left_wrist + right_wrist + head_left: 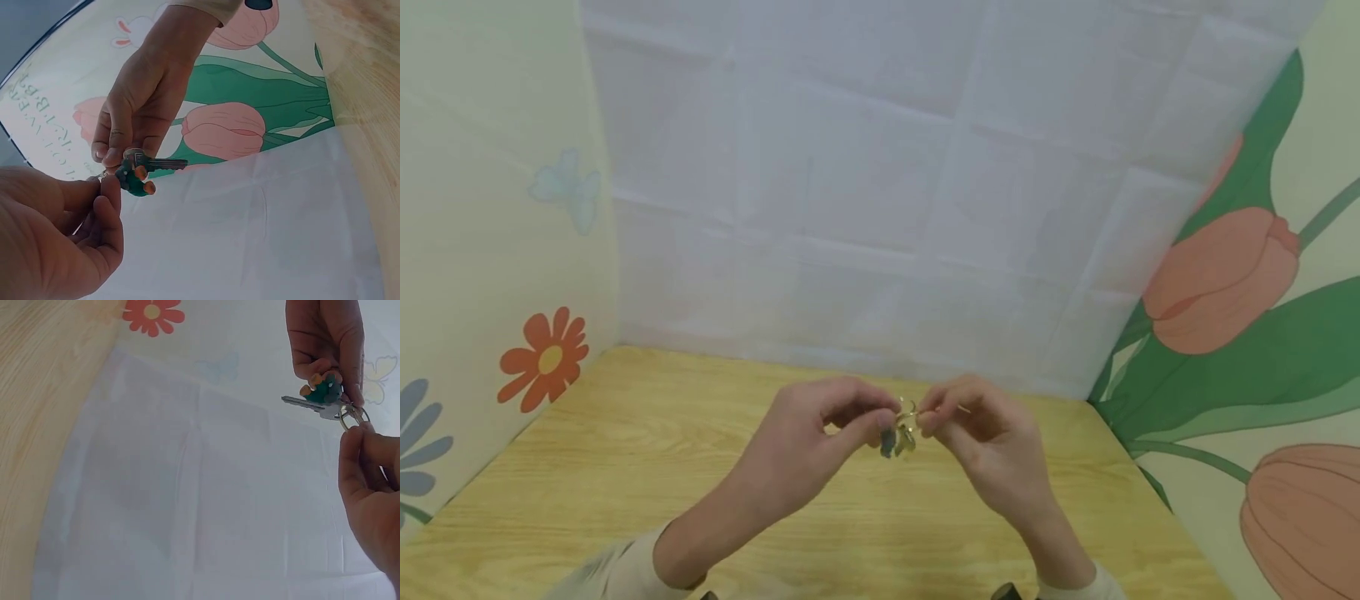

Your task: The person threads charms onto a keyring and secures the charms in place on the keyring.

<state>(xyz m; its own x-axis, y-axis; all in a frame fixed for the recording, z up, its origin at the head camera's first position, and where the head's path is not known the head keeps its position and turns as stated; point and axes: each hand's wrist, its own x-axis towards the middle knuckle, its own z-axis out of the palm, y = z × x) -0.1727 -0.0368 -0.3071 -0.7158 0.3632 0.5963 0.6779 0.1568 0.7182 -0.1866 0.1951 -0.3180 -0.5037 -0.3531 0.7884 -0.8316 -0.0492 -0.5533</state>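
Key (164,164) and ring (354,417) are pinched between left hand (808,442) and right hand (981,433) at frame centre, blade lying sideways.

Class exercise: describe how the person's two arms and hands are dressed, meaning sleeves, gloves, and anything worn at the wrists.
Both the left hand and the right hand are bare, without gloves. Each forearm ends in a pale cream sleeve. No rings show.

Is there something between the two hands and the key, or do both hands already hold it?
Nothing visible stands between. The left hand and right hand both pinch at the key ring, with the key and a green charm hanging above the table.
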